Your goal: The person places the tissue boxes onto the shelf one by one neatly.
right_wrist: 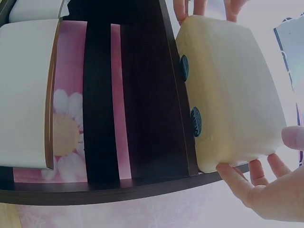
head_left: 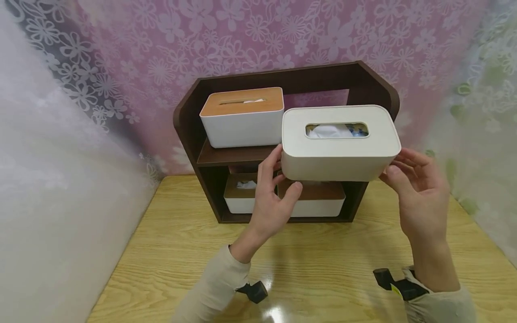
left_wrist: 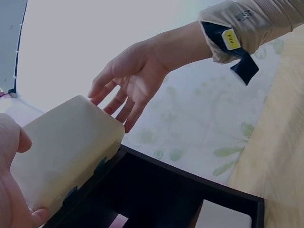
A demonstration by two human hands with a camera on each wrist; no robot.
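A cream tissue box cover [head_left: 341, 168] with a slot in its lid, white tissue showing inside, is held between both hands at the right of the upper shelf. My left hand [head_left: 270, 206] grips its left end, thumb by the lower front edge. At the right end, my right hand [head_left: 426, 197] holds it with bent fingers and the thumb toward the front. In the right wrist view, round dark-green pads show on the underside of the box [right_wrist: 237, 90], close by the shelf edge.
A dark brown two-tier shelf [head_left: 357, 204] stands on the wooden table [head_left: 161, 269] against a flowered backdrop. A white tissue box with a wooden lid [head_left: 242, 130] sits at upper left. Two more wooden-lidded boxes occupy the lower tier, the right one [head_left: 319, 208] partly covered.
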